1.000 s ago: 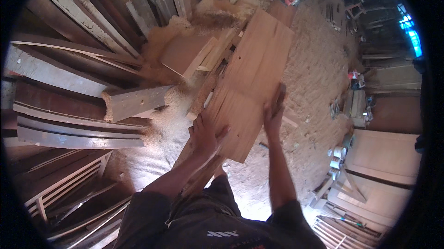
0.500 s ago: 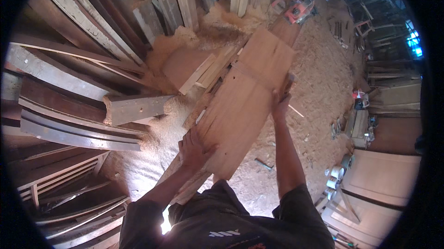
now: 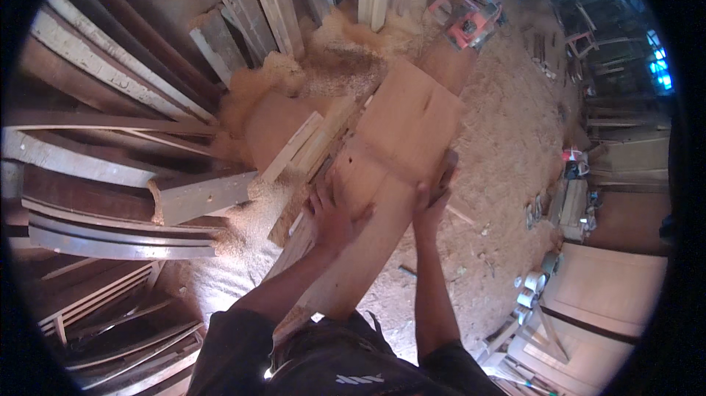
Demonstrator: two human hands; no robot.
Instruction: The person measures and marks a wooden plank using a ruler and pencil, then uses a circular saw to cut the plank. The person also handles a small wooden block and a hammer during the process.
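Note:
A broad brown wooden board [image 3: 382, 212] runs lengthwise away from my body, with a small dark hole near its left edge. My left hand [image 3: 331, 216] grips that left edge, fingers at the side and thumb lying on the top face. At the opposite edge, my right hand [image 3: 431, 201] is closed on what looks like a try square [image 3: 446, 169]. The square's dark stock sits against the board's right edge, and its thin blade crosses the top face. The fingertips under the right edge are partly hidden.
Narrow wooden offcuts [image 3: 301, 150] lie left of the board. A thick beam [image 3: 202, 197] juts in farther left. Beyond the board's far end stands an orange-red machine [image 3: 471, 27]. Sawdust [image 3: 507, 124] covers the floor, and flat panels [image 3: 599, 286] lie at right.
The board and the square have shifted toward my body and slightly left. My left hand has moved farther up the board's edge; my right hand has come nearer to me with the square.

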